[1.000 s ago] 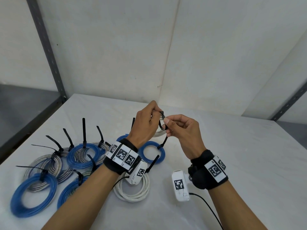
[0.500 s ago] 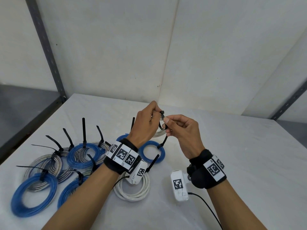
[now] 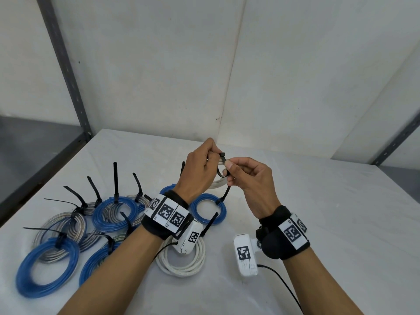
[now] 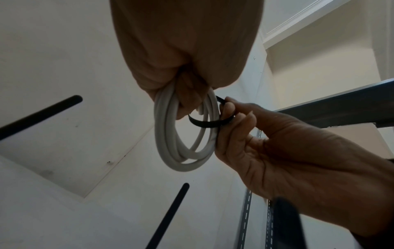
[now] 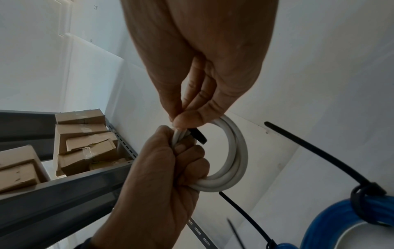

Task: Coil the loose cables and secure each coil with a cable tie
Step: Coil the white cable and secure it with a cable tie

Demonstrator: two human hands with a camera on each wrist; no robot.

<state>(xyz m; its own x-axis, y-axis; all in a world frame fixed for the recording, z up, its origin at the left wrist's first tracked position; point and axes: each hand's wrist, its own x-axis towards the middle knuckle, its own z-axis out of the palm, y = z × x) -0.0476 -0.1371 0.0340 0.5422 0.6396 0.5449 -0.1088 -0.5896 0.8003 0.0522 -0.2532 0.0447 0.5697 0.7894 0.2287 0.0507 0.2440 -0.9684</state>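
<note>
On my left a grey shelf upright (image 3: 66,71) rises against the white wall (image 3: 159,64). My right wrist view shows taped cardboard boxes (image 5: 83,139) stacked on a grey shelf (image 5: 64,190). Before me lies a white tabletop (image 3: 329,223).

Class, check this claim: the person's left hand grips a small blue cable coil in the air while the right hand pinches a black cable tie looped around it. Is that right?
Not quite. The coil in the left hand is white, not blue, as the left wrist view shows. The right hand does pinch the black cable tie looped around it.
</note>
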